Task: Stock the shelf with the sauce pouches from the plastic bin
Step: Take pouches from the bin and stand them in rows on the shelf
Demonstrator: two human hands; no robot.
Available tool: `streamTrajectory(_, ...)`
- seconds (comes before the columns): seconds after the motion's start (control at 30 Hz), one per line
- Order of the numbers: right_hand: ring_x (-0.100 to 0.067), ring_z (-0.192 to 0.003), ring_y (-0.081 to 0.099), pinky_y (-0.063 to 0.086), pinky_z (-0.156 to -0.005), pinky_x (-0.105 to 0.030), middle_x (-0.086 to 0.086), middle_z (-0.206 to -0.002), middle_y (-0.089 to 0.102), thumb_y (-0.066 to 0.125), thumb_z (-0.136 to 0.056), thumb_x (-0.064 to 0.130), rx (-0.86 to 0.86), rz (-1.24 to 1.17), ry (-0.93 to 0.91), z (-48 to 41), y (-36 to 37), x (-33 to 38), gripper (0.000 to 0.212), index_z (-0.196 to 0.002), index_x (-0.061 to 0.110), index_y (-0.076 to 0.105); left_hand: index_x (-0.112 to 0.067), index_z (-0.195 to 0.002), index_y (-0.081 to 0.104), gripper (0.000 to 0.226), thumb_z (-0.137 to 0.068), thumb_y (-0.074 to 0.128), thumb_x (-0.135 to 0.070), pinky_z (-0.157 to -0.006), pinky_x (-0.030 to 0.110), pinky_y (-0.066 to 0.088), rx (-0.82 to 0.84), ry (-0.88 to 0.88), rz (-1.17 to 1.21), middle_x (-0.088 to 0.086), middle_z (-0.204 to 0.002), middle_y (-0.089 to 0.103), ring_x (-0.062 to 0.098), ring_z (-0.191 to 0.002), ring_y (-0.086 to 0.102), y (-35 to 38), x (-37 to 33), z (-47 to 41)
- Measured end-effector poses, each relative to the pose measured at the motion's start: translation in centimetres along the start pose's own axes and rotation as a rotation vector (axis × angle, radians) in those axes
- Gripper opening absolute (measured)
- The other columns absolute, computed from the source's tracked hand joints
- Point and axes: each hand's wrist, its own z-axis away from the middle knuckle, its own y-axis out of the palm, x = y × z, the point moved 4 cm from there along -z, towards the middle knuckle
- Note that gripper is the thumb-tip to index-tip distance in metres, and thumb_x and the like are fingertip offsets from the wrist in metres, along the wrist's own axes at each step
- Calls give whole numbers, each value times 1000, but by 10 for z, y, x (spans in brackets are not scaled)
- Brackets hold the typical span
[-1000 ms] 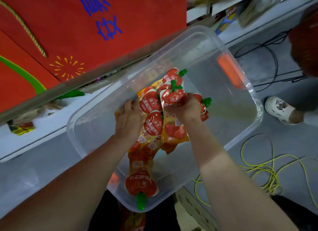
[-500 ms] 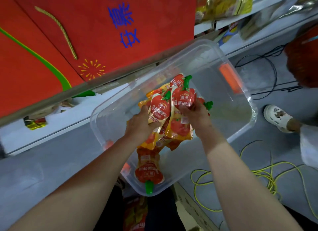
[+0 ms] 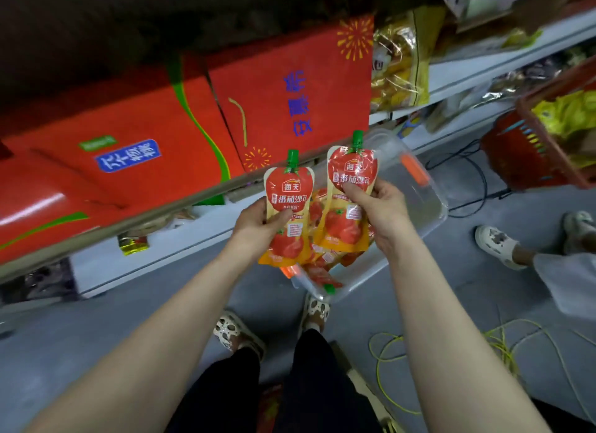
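My left hand grips a red and yellow tomato sauce pouch with a green cap, held upright. A second, matching pouch stands upright in the grip of my right hand. Both pouches are raised above the clear plastic bin on the floor, in front of the shelf edge. More sauce pouches lie in the bin beneath my hands, partly hidden.
Large red cartons fill the shelf above the edge. Yellow snack bags sit on a shelf at right. A red basket stands at far right. Another person's white shoes and yellow cable lie on the grey floor.
Both hands have lifted out of the bin, each with one pouch, and spread apart. The view has tilted up from the bin toward the shelf.
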Motion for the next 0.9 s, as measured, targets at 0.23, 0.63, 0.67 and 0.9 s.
streamTrajectory(0.23, -15, -82, 71, 58, -78, -35, -1, -89, 76, 72, -86, 10, 126, 50, -287, 97, 94, 76, 14, -100, 12, 69, -19, -109, 64, 18, -91, 63, -15, -85, 36, 55, -107, 173, 185, 5, -104, 72, 20, -94, 69, -122, -43, 81)
streamTrajectory(0.63, -6, -76, 68, 56, -75, -28, 10, -80, 74, 56, -97, 12, 431, 168, -736, 211, 274, 236, 15, -94, 22, 66, -11, -108, 65, 18, -90, 64, -12, -80, 31, 57, -328, 618, 370, 6, -99, 74, 17, -89, 71, -311, -158, 195)
streamTrajectory(0.67, -6, -77, 68, 56, -75, -27, 10, -81, 73, 55, -98, 10, 462, 167, -755, 217, 288, 251, 16, -93, 22, 65, -12, -107, 65, 18, -90, 64, -12, -76, 28, 57, -346, 648, 394, 4, -95, 75, 14, -86, 71, -323, -169, 202)
streamTrajectory(0.9, 2, -68, 65, 49, -64, -14, 14, -70, 73, 69, -89, 8, 527, 230, -979, 239, 369, 341, 9, -87, 16, 71, -13, -104, 65, 16, -90, 62, -5, -71, 20, 54, -515, 843, 427, -9, -84, 75, 5, -80, 70, -394, -235, 211)
